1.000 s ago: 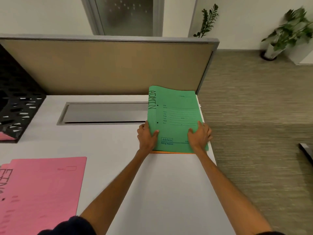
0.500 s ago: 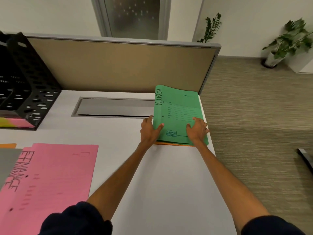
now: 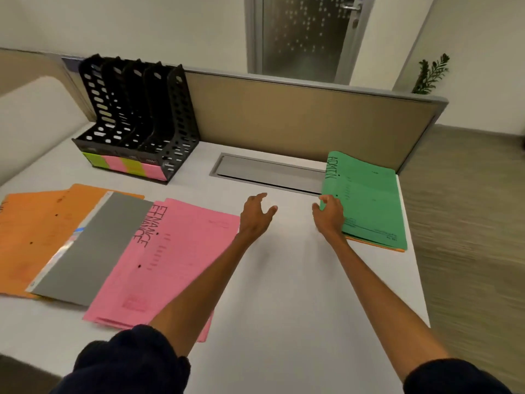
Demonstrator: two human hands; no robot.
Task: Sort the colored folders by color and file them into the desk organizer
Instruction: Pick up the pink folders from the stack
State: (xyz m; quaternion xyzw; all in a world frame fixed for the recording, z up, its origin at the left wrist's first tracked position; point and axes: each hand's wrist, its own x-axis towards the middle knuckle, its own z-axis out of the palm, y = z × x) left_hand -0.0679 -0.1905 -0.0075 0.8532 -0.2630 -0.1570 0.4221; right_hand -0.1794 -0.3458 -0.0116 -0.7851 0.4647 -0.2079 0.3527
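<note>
From the head camera, the folders lie sorted into loose piles by color across the white surface. The green folder, marked ADMIN along its spine, sits at the far right corner. It lies on top of an orange folder whose edge peeks out along the near side.

The right hand rests on the near-left corner of the green folder, likely to square it or get hold of its spine. Its fingers lie along that edge, but I cannot tell whether its grip closes round the folder or only touches it.

The left hand hovers over bare surface between the piles. Its grip is wide, fingers spread, holding nothing, and it sits closer to the pink folders, which are marked FINANCE and fanned so several edges show.

Left of those lies a gray folder, overlapping a spread of orange folders.

The black desk organizer stands at the back left against the partition. Its slots look empty, and a strip of green and pink labels runs across its front. Judging by this, filing has not started, and those labels probably mark which color belongs in which slot.
</note>
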